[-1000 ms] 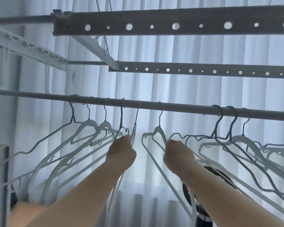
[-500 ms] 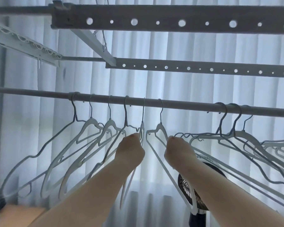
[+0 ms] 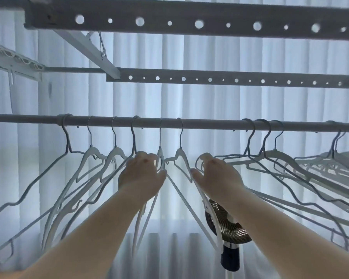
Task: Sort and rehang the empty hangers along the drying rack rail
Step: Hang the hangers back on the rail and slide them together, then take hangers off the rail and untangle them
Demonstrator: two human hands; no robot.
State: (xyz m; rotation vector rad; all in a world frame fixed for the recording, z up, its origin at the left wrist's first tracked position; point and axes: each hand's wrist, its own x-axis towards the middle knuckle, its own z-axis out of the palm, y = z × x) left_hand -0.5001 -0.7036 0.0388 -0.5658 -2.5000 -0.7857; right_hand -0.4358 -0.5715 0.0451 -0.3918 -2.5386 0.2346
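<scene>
1. Since the earlier frame, both hands have risen nearer the drying rack rail (image 3: 210,125), and their fingertips now show.
2. The left hand (image 3: 141,175) has its fingers curled round the edge-on white hanger (image 3: 160,152), gripping it below the neck.
3. The right hand (image 3: 218,174) pinches the sloping arm of the neighbouring white hanger (image 3: 179,155), thumb against it.
4. Both hangers' hooks sit on the rail.

Domestic laundry area, probably a balcony room: ceiling-mounted drying rack (image 3: 189,21) with hanger rail (image 3: 210,124), sheer curtains (image 3: 189,97) and standing fan (image 3: 228,224).
</scene>
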